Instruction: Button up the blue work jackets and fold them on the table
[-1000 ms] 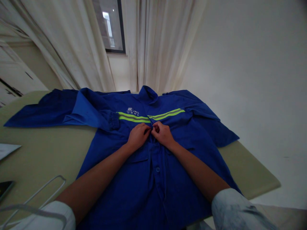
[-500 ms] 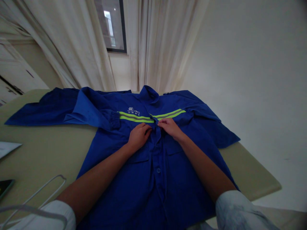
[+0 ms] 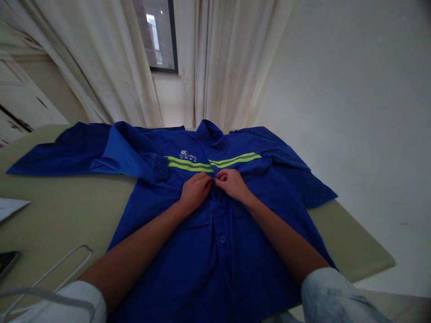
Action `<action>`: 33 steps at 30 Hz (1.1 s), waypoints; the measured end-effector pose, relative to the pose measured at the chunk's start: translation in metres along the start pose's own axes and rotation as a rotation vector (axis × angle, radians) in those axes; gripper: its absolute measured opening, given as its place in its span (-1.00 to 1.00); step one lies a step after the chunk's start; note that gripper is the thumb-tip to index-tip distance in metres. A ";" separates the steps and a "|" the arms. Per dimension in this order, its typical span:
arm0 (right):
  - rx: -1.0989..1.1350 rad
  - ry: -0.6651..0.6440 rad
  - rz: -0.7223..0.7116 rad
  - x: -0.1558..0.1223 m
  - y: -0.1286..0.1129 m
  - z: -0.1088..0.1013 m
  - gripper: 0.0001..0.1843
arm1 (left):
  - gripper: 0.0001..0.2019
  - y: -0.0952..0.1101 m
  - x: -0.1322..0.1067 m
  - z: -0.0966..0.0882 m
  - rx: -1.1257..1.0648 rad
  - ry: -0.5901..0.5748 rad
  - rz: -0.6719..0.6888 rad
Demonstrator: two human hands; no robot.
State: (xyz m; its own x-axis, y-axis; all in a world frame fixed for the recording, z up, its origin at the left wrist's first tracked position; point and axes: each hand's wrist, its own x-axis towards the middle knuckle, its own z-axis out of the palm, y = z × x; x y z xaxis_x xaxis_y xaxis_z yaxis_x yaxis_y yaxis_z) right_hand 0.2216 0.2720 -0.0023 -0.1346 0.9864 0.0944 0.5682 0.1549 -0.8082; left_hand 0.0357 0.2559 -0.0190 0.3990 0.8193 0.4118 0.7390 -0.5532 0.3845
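Note:
A blue work jacket (image 3: 188, 251) with yellow-green reflective stripes (image 3: 188, 165) lies front up on a beige table (image 3: 60, 211). My left hand (image 3: 194, 192) and my right hand (image 3: 230, 184) meet at the jacket's front placket, just below the stripes. Both hands have curled fingers pinching the fabric edges there. A button (image 3: 222, 239) shows on the placket below the hands. The left sleeve is folded across the chest, its cuff (image 3: 161, 168) lying near my left hand.
A white wire hanger (image 3: 50, 273) lies at the table's near left, with a dark phone (image 3: 6, 262) and a white sheet (image 3: 10, 206) at the left edge. Curtains (image 3: 215, 63) and a window hang behind. The table's right edge drops to a pale floor.
My right hand, which had reached up to the stripe half a second ago, has come back down beside my left hand and closed on the placket. My left hand has stayed put.

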 end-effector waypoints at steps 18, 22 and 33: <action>-0.042 0.050 0.016 -0.004 -0.005 0.006 -0.93 | -0.82 0.004 -0.002 -0.002 0.103 -0.029 -0.037; 0.001 0.051 0.021 -0.005 -0.006 0.008 -0.93 | -0.84 0.005 -0.002 -0.002 0.091 -0.042 -0.070; 0.238 -0.078 0.013 0.002 0.000 0.003 -0.84 | -0.89 0.001 0.002 -0.002 -0.055 -0.018 -0.133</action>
State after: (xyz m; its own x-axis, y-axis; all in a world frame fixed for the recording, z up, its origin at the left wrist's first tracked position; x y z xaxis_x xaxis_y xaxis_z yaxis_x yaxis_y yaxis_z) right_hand 0.2188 0.2737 -0.0036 -0.1962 0.9795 0.0449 0.3646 0.1153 -0.9240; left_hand 0.0361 0.2566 -0.0166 0.3096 0.8881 0.3399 0.7554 -0.4468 0.4793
